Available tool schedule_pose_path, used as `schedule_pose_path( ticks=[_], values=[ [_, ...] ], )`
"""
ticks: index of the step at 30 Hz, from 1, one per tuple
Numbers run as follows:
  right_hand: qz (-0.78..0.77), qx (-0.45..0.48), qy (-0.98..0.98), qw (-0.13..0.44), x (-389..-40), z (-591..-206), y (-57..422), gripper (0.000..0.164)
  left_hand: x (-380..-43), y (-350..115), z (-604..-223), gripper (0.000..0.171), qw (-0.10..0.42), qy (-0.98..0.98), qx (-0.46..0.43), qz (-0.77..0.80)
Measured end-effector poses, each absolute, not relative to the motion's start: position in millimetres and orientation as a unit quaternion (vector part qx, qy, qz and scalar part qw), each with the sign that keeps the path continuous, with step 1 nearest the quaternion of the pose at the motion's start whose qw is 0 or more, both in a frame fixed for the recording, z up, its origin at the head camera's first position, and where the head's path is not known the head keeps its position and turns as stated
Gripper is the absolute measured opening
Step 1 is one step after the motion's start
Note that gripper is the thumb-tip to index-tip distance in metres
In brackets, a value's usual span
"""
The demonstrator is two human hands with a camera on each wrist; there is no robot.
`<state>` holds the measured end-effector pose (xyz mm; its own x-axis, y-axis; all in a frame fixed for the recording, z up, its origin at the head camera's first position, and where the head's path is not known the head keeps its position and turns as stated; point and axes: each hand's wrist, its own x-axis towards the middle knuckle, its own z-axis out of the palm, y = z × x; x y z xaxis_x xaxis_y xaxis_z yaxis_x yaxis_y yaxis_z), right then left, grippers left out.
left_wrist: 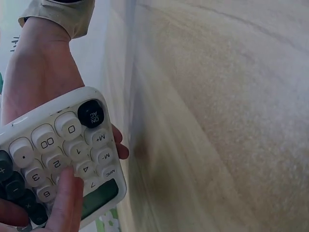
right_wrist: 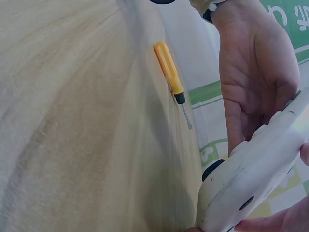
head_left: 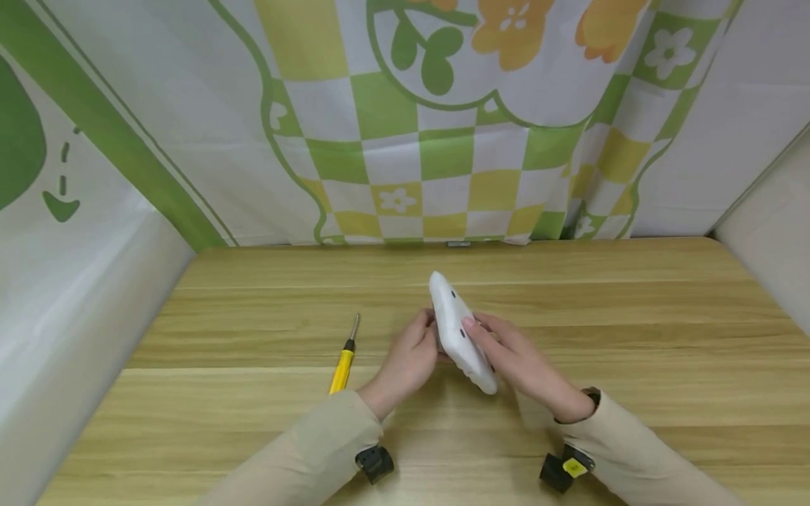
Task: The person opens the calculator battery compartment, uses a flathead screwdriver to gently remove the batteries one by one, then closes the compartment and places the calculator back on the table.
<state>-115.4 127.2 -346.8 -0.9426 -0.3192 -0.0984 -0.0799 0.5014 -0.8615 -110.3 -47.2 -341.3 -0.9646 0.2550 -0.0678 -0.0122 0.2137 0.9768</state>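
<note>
A white calculator [head_left: 465,351] is held up on edge between both hands, over the table. Its round white and dark keys and green display face my left hand [head_left: 408,362]; its back with small black feet faces my right hand [head_left: 515,355]. Straight fingers [left_wrist: 67,200] of the left hand lie across the number keys. My right hand grips the calculator from behind, thumb on the back near a black foot, fingertips [left_wrist: 120,142] showing past the edge. Left of the hands lies a screwdriver [head_left: 342,369] with a yellow handle and black collar, its metal tip pointing away.
The wooden table [head_left: 253,309] ends at a green and yellow checked curtain [head_left: 443,169]. A small grey piece [head_left: 458,244] sits at the curtain's foot. White walls stand at both sides. Black devices [head_left: 375,464] are strapped at both sleeves.
</note>
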Motion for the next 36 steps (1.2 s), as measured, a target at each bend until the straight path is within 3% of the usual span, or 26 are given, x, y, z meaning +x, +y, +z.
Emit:
schedule_pose_path(
  ticks=[12, 21, 36],
  values=[
    [-0.539, -0.090, 0.828, 0.130, -113, -349, 123, 0.057, -108, -40, -347, 0.048, 0.177, 0.733, 0.078, 0.652],
    [-0.545, -0.075, 0.825, 0.128, -111, -349, 120, 0.057, -104, -36, -348, 0.065, 0.232, 0.718, 0.058, 0.654],
    [-0.578, -0.110, 0.795, 0.145, -111, -346, 125, 0.062, -105, -35, -351, 0.071, 0.180, 0.776, 0.020, 0.604]
  ],
)
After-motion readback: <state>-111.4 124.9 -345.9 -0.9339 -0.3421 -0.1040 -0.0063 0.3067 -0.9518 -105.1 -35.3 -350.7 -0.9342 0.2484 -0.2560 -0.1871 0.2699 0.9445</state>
